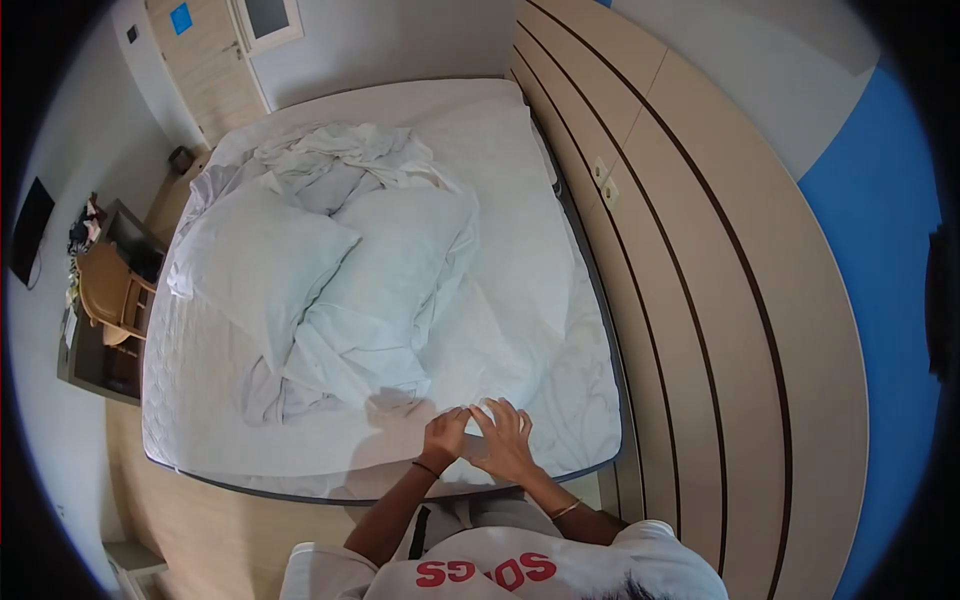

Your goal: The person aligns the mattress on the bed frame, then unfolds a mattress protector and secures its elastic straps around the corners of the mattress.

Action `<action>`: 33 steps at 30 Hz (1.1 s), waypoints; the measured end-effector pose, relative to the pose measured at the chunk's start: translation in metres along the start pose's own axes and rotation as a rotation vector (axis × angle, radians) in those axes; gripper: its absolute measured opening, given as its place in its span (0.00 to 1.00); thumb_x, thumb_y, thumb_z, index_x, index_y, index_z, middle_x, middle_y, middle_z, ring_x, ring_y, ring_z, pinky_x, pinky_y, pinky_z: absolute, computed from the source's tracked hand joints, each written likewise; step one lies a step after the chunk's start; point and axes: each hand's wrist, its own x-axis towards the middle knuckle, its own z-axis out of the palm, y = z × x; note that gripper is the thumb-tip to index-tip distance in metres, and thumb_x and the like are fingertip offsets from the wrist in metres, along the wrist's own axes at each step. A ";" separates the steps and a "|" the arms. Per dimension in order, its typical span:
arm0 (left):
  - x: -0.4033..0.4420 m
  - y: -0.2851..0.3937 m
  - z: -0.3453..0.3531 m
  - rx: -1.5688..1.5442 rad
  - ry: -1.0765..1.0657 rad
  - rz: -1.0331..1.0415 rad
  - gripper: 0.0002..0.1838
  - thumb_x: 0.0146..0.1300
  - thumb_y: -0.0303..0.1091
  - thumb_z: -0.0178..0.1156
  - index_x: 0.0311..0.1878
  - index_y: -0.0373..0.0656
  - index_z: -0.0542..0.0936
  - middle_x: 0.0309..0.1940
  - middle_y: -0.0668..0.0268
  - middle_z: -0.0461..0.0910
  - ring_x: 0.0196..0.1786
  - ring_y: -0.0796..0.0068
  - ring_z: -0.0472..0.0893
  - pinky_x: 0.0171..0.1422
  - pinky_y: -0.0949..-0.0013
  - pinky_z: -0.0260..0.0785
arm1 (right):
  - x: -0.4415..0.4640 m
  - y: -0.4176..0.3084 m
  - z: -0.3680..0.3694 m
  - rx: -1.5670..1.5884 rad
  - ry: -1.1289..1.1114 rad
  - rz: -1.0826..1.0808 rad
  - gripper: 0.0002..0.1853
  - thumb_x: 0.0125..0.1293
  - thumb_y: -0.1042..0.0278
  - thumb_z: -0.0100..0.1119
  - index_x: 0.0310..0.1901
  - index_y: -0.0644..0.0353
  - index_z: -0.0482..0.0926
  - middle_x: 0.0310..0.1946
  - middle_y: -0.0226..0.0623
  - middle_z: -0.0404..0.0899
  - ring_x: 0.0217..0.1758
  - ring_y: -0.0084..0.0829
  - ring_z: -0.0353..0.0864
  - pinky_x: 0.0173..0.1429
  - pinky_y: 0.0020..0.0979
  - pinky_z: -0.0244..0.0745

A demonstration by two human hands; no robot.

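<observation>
My left hand (445, 438) is over the near edge of the bed, its fingers curled together at the tips. Whether cloth is pinched in them cannot be made out. My right hand (504, 442) is close beside it, fingers bent but apart and the thumb spread away. Just beyond both hands lies a loose white sheet (490, 345), spread across the right side of the mattress (205, 420). Two white pillows (265, 255) (395, 250) rest in the middle of the bed.
Crumpled white bedding (340, 145) is heaped behind the pillows. A beige panelled headboard wall (690, 240) borders the bed's right side. To the left stand a wooden chair (108, 285) and a desk (85, 365), with a screen (33, 230) on the wall. A door (205, 75) is at the back.
</observation>
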 end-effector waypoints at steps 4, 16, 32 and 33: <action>-0.010 0.019 -0.023 0.011 -0.101 -0.019 0.13 0.48 0.24 0.52 0.40 0.42 0.76 0.34 0.60 0.77 0.40 0.57 0.79 0.42 0.58 0.72 | -0.010 0.033 0.031 0.036 0.156 0.118 0.34 0.43 0.70 0.65 0.57 0.57 0.67 0.51 0.40 0.69 0.60 0.42 0.63 0.60 0.47 0.52; -0.016 0.009 -0.038 0.130 -0.169 0.082 0.12 0.52 0.25 0.50 0.41 0.44 0.76 0.34 0.60 0.77 0.37 0.56 0.79 0.38 0.56 0.73 | 0.008 0.136 -0.025 -0.223 0.350 -0.007 0.07 0.47 0.77 0.56 0.29 0.55 0.80 0.28 0.35 0.78 0.39 0.38 0.77 0.47 0.38 0.67; -0.070 0.118 0.035 0.385 -0.240 0.192 0.04 0.54 0.32 0.52 0.29 0.45 0.75 0.27 0.64 0.76 0.30 0.64 0.80 0.30 0.62 0.74 | -0.086 0.203 -0.172 0.006 -0.105 -0.444 0.06 0.48 0.75 0.55 0.29 0.54 0.78 0.26 0.32 0.74 0.32 0.33 0.75 0.36 0.33 0.67; -0.070 0.129 0.028 0.373 -0.268 0.171 0.05 0.55 0.33 0.52 0.29 0.45 0.76 0.28 0.65 0.76 0.31 0.64 0.80 0.30 0.62 0.74 | -0.088 0.206 -0.177 0.031 -0.117 -0.448 0.06 0.47 0.76 0.55 0.29 0.55 0.78 0.26 0.32 0.75 0.33 0.33 0.75 0.36 0.34 0.67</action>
